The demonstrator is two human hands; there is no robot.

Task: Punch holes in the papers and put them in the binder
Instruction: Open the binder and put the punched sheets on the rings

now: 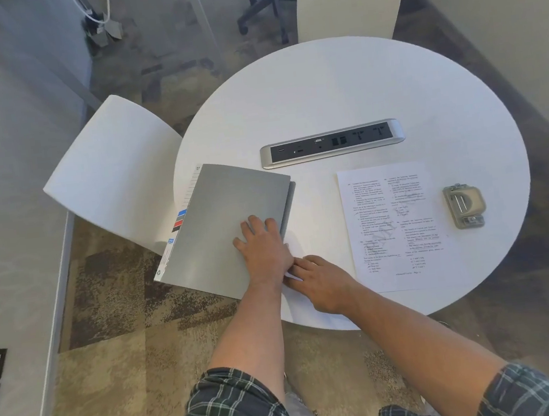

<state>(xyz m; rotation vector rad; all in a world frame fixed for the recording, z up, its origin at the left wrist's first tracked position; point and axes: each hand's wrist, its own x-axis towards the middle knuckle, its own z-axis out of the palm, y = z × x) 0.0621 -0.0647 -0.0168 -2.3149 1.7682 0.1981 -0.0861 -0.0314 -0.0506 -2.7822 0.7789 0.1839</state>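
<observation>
A: Binder [224, 227]?
B: Flat grey, closed, table's [338, 91] left edge. Left hand [262, 248] flat on the cover, fingers straight.
A: Right hand [319, 283]?
B: Fingers at the binder's near corner; can't tell the grip. Printed sheet [394, 225], rounded metal punch [464, 205] right.

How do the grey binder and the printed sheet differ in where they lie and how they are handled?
The grey binder juts past the round table's left edge; the printed sheet lies wholly on the tabletop. The left hand rests flat on the binder, and the right hand is at its near corner; nothing touches the sheet. The binder is plain grey, the sheet white with text. Both lie flat.
</observation>
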